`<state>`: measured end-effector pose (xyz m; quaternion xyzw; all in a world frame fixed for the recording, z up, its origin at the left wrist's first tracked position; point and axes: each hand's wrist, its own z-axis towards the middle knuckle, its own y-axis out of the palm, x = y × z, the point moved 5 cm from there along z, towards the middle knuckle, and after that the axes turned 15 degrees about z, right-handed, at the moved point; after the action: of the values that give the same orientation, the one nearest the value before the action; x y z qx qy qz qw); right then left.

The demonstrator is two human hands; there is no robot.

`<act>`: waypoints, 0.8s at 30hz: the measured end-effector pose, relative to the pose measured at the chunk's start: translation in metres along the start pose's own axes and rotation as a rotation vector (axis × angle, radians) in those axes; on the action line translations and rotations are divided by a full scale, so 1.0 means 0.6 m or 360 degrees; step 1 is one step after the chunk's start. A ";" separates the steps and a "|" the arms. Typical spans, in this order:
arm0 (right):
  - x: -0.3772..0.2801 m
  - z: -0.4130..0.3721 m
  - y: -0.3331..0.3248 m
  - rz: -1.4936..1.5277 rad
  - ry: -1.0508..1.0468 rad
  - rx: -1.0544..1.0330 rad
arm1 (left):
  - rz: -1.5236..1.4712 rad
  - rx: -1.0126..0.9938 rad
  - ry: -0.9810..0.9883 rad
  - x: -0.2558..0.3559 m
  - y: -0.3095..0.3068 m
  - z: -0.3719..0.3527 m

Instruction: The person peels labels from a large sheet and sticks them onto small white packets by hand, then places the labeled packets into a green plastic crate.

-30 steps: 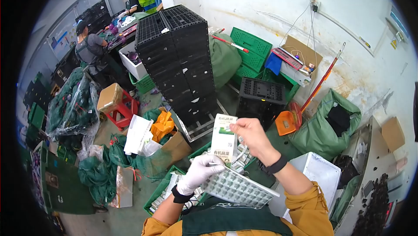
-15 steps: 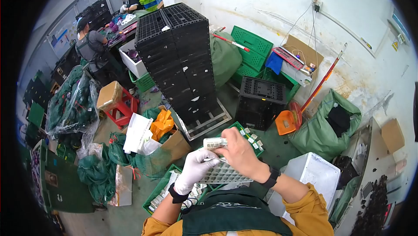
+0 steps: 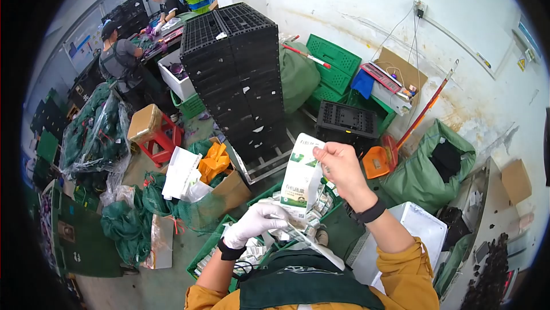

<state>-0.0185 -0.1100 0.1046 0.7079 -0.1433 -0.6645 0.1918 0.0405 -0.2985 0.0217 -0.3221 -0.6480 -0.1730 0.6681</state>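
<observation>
Change vs. half a second ago: the right hand (image 3: 338, 168) was down against the left hand (image 3: 256, 224), with the white-and-green pouch (image 3: 302, 175) seen edge-on as a thin strip. Now the right hand is up and the pouch hangs full-face. It matches the raised pose of one second ago, so this reads as one lift, lower, lift cycle.

Position: the pouch is in the air on the near side of the black crate stack (image 3: 238, 75), level with the stack's base. Its lower edge reaches down to the left hand.

Fingers:
- Right, bare, black wristband: thumb and forefinger pinched narrow on the pouch's top right corner.
- Left, white glove: curled round the near end of a pale gridded sheet (image 3: 312, 240), also touching the pouch's bottom edge.

Materials and shapes:
- Pouch: thin, flat, rectangular and slightly bowed. Glossy white with a green band and print.
- Gridded sheet: stiff, tilted, with small repeated cells.
- Green crate (image 3: 262, 195), below both hands and nearer than the stack: slotted plastic holding many small white packs.
- Stack: black lattice plastic, square-cornered.
</observation>
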 end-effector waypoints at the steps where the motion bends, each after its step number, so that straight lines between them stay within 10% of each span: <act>1: 0.007 -0.004 0.008 -0.0064 -0.0035 0.0045 | -0.0147 0.0041 -0.0055 -0.002 -0.003 -0.003; 10: 0.033 0.013 -0.030 -0.0130 -0.0044 0.0084 | -0.0084 0.0507 -0.0034 0.034 0.001 0.001; 17: 0.047 -0.054 0.060 -0.1075 -0.0433 -0.0643 | 0.0325 0.0620 0.0093 0.045 -0.007 0.007; 21: 0.022 -0.052 0.052 -0.1697 -0.0738 -0.0161 | 0.0336 0.0692 0.0081 0.051 -0.008 0.003; 24: 0.038 -0.032 0.022 -0.1381 -0.0257 -0.0299 | 0.0273 0.0713 0.0028 0.049 -0.015 -0.003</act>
<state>0.0033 -0.1306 0.0912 0.6279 0.2134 -0.7466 -0.0529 0.0391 -0.3005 0.0523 -0.2182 -0.6347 0.0296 0.7407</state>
